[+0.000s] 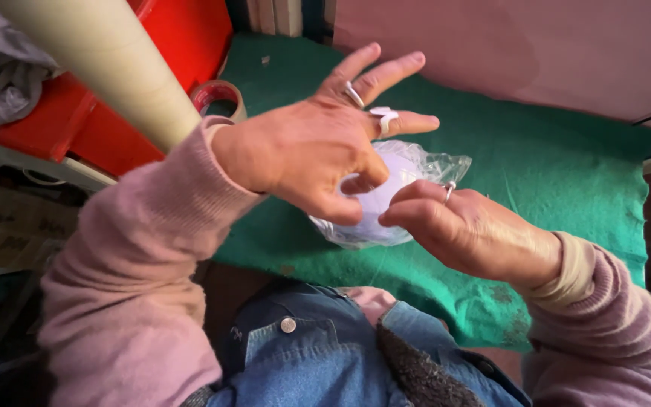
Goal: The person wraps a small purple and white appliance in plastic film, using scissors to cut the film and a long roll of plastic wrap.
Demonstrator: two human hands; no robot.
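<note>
Both hands pinch the clear bag [416, 169] around a pale ball [382, 197]; left hand [307, 154] grips with thumb and forefinger, other fingers spread; right hand [465, 230] holds the near edge; a firm, even pinch on both sides probably keeps the film from slipping.

Beyond the fingertips of the left hand [318, 154] and to the outer side of the right hand [465, 226], the green felt mat [566, 173] lay bare and offered open passage. To the left hand's outer side, a cardboard tube [107, 60], a tape roll [218, 96] and a red box [182, 38] crowded the way. Between the two hands, the clear plastic bag [438, 162] filled the gap.
</note>
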